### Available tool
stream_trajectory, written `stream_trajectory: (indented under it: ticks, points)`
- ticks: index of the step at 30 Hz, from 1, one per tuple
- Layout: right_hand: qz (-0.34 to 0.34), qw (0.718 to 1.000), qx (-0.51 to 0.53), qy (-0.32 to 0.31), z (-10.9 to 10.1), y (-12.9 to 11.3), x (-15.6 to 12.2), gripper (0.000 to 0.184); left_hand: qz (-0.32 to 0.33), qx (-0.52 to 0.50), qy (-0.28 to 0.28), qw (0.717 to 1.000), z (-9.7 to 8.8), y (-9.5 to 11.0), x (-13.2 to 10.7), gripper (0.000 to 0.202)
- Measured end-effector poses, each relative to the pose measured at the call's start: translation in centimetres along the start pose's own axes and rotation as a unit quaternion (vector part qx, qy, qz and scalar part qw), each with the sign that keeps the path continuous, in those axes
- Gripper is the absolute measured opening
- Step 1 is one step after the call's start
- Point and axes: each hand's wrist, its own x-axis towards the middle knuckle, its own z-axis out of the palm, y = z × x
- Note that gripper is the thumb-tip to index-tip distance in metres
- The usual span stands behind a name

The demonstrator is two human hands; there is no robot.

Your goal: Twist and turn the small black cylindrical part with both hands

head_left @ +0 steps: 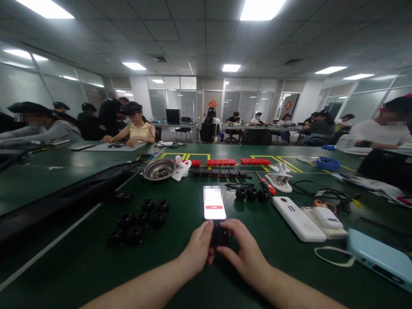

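My left hand [202, 242] grips a small dark block-like part [220, 236] from its left side, with the thumb on top. Around the right side of the same part curve the fingers and thumb of my right hand [241, 246]. What the part is cannot be made out. Just beyond my fingertips lies a phone [215, 208] with a lit white screen and a red button. Several round black parts [143, 219] are grouped on the left, and three more black round parts [252, 194] sit right of the phone.
A metal bowl [159, 169] of small pieces stands behind on the left, near red strips [221, 162] and a black segmented strip [220, 173]. At right are a red-handled screwdriver [268, 186], a white power bank [299, 219] and a light-blue device [380, 259]. People sit around the room.
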Motion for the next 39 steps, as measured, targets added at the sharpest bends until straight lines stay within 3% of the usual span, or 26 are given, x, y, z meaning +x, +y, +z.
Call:
stream_trajectory:
  ticks: [3,6,10,12,14,16,19,21,24,28,30,33,37,39]
  points:
    - [-0.068,0.996,-0.058,0.008,0.0,-0.2,-0.4,0.048,-0.016,-0.034,0.006,0.999,-0.1,-0.1,0.3,0.056]
    - [-0.069,0.995,-0.074,0.0,0.0,-0.4,-0.6,0.054,0.009,-0.042,-0.035,0.998,-0.1,0.1,0.2,0.055]
    - [-0.009,0.999,-0.033,0.033,0.0,-0.3,-0.5,0.054,0.043,-0.014,-0.061,0.997,-0.2,0.5,-0.4,0.044]
    - [0.039,0.998,-0.007,0.052,-0.1,-0.1,-0.1,0.038,0.051,0.006,-0.06,0.997,-0.2,0.5,-0.5,0.042]
    - [0.085,0.996,-0.002,0.042,-0.2,0.3,0.3,0.026,0.054,0.022,-0.057,0.997,-0.1,0.4,-0.5,0.043]
    - [0.098,0.995,-0.008,0.023,-0.4,0.4,0.6,0.031,0.055,0.02,-0.046,0.997,-0.1,0.2,-0.4,0.048]
    - [0.04,0.999,-0.008,0.009,-0.8,0.0,0.6,0.018,0.019,-0.014,-0.024,0.999,-0.2,0.5,-0.3,0.056]
    - [-0.005,1.0,-0.013,-0.011,-1.0,-0.4,0.4,0.032,-0.023,-0.034,-0.019,0.999,-0.2,1.0,-0.2,0.056]
    - [-0.017,1.0,-0.023,-0.012,-1.0,-0.6,0.0,0.046,-0.05,-0.05,-0.019,0.997,-0.3,1.7,-0.1,0.048]
    - [0.054,0.998,0.005,0.042,-0.6,0.3,0.2,0.042,-0.032,-0.036,-0.011,0.999,-0.3,1.8,-0.3,0.039]
    - [0.101,0.994,0.006,0.033,-0.5,0.9,0.5,0.027,-0.004,-0.012,-0.013,1.0,-0.3,1.7,-0.4,0.037]
    - [0.134,0.99,-0.039,-0.001,-0.7,1.4,0.9,0.03,0.044,0.01,-0.023,0.999,-0.4,1.6,-0.5,0.037]
    - [0.091,0.995,-0.036,-0.007,-1.0,1.1,1.0,0.017,0.037,0.014,-0.025,0.999,-0.6,1.3,-0.1,0.042]
    - [0.041,0.999,-0.014,-0.009,-1.0,0.9,0.8,0.027,0.01,-0.001,-0.015,1.0,-0.6,1.3,0.1,0.045]
